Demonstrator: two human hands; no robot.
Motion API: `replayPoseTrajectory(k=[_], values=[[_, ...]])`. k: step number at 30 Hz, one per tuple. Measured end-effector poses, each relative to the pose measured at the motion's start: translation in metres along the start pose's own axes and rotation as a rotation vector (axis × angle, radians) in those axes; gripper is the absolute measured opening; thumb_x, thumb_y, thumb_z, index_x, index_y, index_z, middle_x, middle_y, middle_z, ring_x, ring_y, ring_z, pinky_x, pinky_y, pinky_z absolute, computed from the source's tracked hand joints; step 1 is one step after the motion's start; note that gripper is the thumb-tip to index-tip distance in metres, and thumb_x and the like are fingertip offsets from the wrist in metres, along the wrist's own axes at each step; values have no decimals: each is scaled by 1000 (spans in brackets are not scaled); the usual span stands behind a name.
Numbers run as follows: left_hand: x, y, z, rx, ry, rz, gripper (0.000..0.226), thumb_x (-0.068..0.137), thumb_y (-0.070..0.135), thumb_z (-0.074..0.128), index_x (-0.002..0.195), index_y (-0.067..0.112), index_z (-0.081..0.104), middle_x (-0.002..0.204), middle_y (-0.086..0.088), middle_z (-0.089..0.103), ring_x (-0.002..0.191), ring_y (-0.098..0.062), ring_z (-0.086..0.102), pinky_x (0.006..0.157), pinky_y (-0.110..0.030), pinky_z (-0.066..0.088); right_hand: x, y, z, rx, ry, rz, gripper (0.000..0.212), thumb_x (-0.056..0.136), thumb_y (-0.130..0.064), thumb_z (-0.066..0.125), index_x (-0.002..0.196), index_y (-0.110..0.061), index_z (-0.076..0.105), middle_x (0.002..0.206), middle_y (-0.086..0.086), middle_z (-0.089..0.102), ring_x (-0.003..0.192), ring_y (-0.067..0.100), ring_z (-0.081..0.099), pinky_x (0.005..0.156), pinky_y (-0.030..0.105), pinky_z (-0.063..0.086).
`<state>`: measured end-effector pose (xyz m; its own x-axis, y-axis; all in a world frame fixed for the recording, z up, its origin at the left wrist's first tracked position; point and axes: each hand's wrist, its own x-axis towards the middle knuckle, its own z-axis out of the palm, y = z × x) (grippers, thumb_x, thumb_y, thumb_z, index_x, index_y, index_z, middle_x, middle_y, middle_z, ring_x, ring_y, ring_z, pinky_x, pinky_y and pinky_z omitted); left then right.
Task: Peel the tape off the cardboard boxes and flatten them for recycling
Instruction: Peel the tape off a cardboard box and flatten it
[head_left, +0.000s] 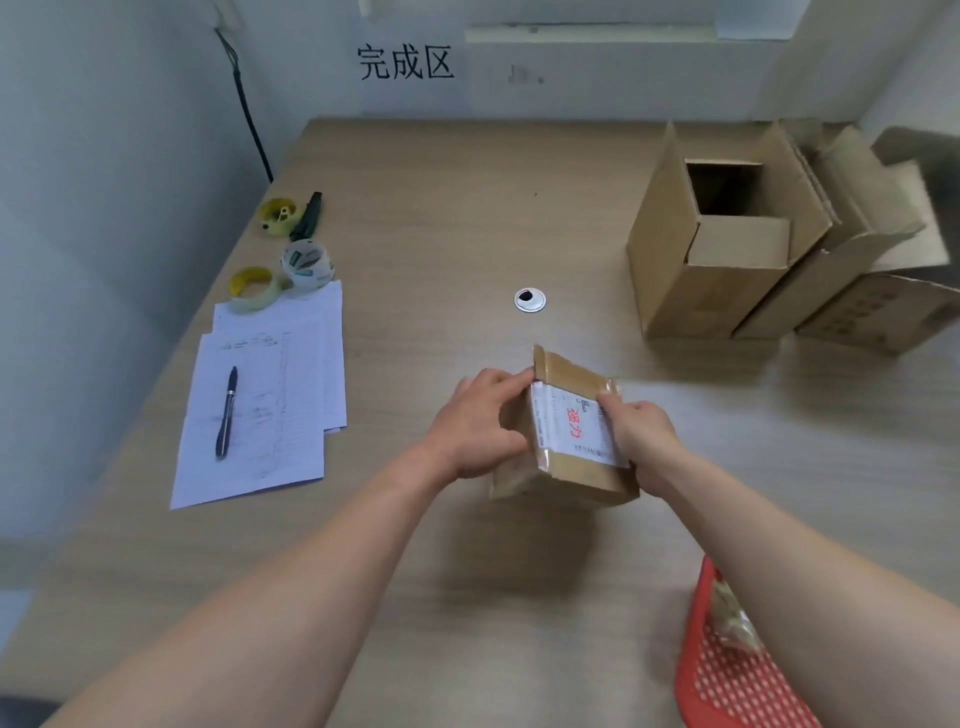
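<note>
A small taped cardboard box (566, 470) with a white shipping label (571, 423) stands on the wooden table (441, 218) in front of me. My left hand (475, 423) grips its left side, fingertips at the top left edge by the label. On the right side, my right hand (641, 428) holds the box with the thumb on the label's right edge. Clear tape covers the label and the box's seams. An open cardboard box (717, 260) stands at the back right with its flaps up.
More opened boxes (878, 275) lean behind the open one at the far right. Tape rolls (306, 265), a dark cutter (307, 215), papers (265, 405) and a pen (227, 413) lie at the left. A red perforated basket (727, 675) sits at the lower right. A cable grommet (530, 300) is mid-table.
</note>
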<state>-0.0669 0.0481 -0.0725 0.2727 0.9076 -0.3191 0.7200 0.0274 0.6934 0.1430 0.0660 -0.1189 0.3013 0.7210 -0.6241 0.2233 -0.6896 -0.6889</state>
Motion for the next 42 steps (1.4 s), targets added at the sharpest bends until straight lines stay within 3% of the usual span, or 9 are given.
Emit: replayPoseTrajectory(k=[6, 10, 13, 16, 24, 29, 35, 38, 42], values=[[-19, -1, -13, 122, -10, 3, 93, 69, 58, 59, 154, 46, 23, 137, 3, 37, 131, -20, 38, 111, -39, 36, -36, -19, 29, -100, -206, -28, 27, 96, -37, 51, 97, -16, 68, 96, 3, 68, 83, 20, 61, 64, 27, 40], [-27, -21, 13, 131, 53, -161, 71, 88, 55, 58, 151, 40, 28, 133, -4, 42, 122, -26, 53, 104, -40, 44, -55, -3, 29, -52, -80, -166, 33, 96, -31, 50, 95, -7, 72, 103, 10, 69, 93, 26, 61, 79, 36, 47], [-32, -25, 25, 87, 133, -243, 67, 89, 61, 56, 147, 36, 35, 130, -8, 46, 120, -30, 55, 101, -39, 45, -72, 19, 17, -60, 16, -324, 44, 93, -49, 58, 90, -9, 74, 81, -6, 65, 80, 14, 58, 74, 32, 43], [-33, -17, 29, 88, 168, -254, 71, 86, 64, 58, 146, 35, 35, 134, -7, 44, 120, -31, 55, 98, -36, 44, -84, 38, 10, -218, 109, -490, 16, 85, -44, 73, 90, -29, 74, 85, -15, 70, 79, 5, 64, 71, 24, 46], [-46, 2, 35, 108, 182, -250, 65, 80, 64, 63, 136, 38, 42, 125, -3, 47, 114, -29, 58, 91, -35, 45, -70, 57, 4, -310, 380, -711, 27, 97, -26, 60, 76, -13, 72, 79, 3, 68, 80, 24, 61, 72, 38, 46], [-53, 12, 46, 107, 220, -265, 64, 79, 64, 64, 133, 35, 43, 126, -4, 51, 116, -31, 58, 93, -38, 48, -69, 49, 8, -177, 477, -461, 37, 100, -25, 50, 68, -7, 57, 66, 6, 54, 75, 33, 53, 64, 35, 30], [-59, 4, 52, 51, 302, -406, 80, 85, 61, 63, 140, 14, 29, 139, -12, 42, 123, -38, 52, 98, -44, 45, -79, 28, 25, 735, 303, -7, 32, 96, -8, 44, 66, -10, 53, 66, 7, 58, 66, 27, 57, 69, 38, 50], [-58, 0, 42, 126, 382, -398, 98, 83, 61, 64, 153, 23, 6, 157, -8, 11, 143, -36, 25, 105, -48, 40, -88, 22, 21, 876, 133, 99, 27, 92, 0, 40, 66, -9, 46, 64, 10, 54, 58, 24, 53, 59, 31, 50], [-48, 0, 31, 619, 210, 25, 83, 91, 61, 50, 156, 43, 0, 164, 4, -19, 150, -33, -19, 118, -59, 14, -89, 17, 17, 821, 40, 95, 27, 89, 2, 39, 64, -8, 43, 65, 13, 52, 58, 25, 53, 61, 33, 51]])
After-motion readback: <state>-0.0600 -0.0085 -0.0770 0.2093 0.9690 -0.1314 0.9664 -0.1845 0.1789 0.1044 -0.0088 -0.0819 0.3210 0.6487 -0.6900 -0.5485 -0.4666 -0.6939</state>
